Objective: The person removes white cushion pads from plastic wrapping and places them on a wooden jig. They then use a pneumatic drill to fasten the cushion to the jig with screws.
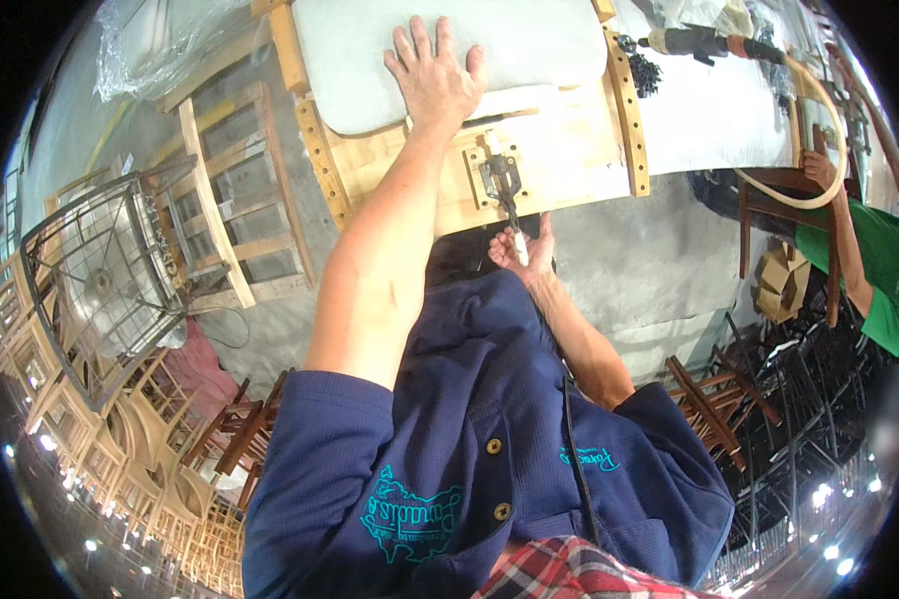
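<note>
My left hand (pixel 438 88) lies flat with its fingers spread on a light grey padded panel (pixel 539 45) with rounded corners. That panel rests on a light wooden jig (pixel 584 130) with drilled side rails. At the jig's near edge a toggle clamp (pixel 499 178) is mounted on a small wooden block, its lever pointing towards me. Cupped around the lever's white-tipped handle (pixel 520 248), my right hand (pixel 537 262) has its fingers loosely curled and its thumb sticking out. A pale strip (pixel 509 102) shows at the panel's near edge, partly behind my left wrist.
A pneumatic driver (pixel 704 43) with a beige hose (pixel 824 190) lies at the far right, near a pile of black screws (pixel 645 75). Wooden frames (pixel 240 190) and a caged fan (pixel 100 285) stand left. At right, a person in a green shirt (pixel 869 260) holds a brown wooden frame.
</note>
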`<state>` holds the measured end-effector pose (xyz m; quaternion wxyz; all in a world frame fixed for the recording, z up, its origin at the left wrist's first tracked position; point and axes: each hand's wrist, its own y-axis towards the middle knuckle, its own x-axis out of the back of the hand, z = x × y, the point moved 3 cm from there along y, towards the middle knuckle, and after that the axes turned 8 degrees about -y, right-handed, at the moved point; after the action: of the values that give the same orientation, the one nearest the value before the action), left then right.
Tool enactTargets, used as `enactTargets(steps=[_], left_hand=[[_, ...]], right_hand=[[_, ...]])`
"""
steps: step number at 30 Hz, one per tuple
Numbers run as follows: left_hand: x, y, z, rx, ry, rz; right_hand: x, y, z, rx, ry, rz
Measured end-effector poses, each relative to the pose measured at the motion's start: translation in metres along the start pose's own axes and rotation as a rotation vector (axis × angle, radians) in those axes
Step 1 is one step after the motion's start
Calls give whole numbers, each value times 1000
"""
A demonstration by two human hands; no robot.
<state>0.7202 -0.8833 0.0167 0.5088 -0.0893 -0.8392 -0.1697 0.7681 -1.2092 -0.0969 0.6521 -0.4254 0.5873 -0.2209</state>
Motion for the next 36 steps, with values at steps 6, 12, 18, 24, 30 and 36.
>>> enactTargets(steps=[6,12,18,24,30,36], left_hand=[[-3,0,-1,22,45,6],[-2,1,1,16,19,-12],[-3,-1,1,-12,-11,-36],[3,-3,-5,-2,8,-38],[8,-4,-9,-3,10,-102],[18,0,-19,-28,-52,-156]], right_hand=[[-14,22,2,-64,-15,100],[-65,-18,-11,-161,1,60],[-59,-32,1,-106,-75,-170],[-65,-51,6,-95,6,-268],[-66,-48,7,22,98,-133],[-47,-29,-5,44,140,-62]])
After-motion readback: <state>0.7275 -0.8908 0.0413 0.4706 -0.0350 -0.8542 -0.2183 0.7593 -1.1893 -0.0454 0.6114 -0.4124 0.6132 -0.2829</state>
